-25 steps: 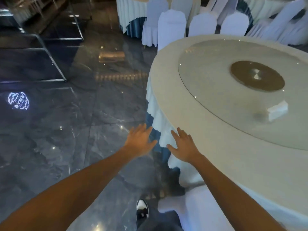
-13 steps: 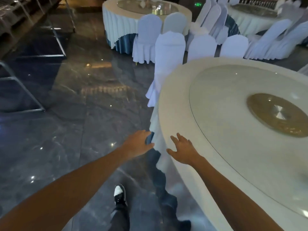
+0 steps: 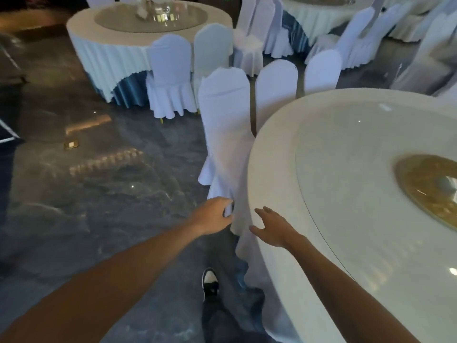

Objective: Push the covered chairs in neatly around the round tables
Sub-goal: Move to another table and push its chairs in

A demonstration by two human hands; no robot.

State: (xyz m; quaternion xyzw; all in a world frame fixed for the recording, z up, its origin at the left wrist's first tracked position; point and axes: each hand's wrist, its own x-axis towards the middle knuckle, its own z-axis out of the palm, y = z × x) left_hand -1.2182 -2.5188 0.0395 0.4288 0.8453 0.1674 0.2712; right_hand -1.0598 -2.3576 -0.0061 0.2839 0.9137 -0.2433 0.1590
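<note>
A white covered chair [image 3: 226,125] stands upright against the left rim of the near round table [image 3: 267,169], its skirt hanging down to my hands. Two more covered chairs [image 3: 275,90] [image 3: 321,70] line the table's far edge. My left hand [image 3: 214,215] hovers at the hem of the nearest chair's cover, fingers loosely curled with nothing between them. My right hand [image 3: 273,229] is spread open over the table's draped edge, just right of the chair's skirt.
A glass turntable [image 3: 358,219] with a gold centre [image 3: 430,186] lies on the near table. A second round table [image 3: 111,40] with two chairs [image 3: 170,70] stands behind, more tables and chairs at the top right. Dark marble floor spreads left, with a brass floor plate [image 3: 71,144]. My shoe [image 3: 210,280] is below.
I have walked forward along the table's rim. The nearest covered chair has come close and both hands now reach its skirt; the left fingers have curled.
</note>
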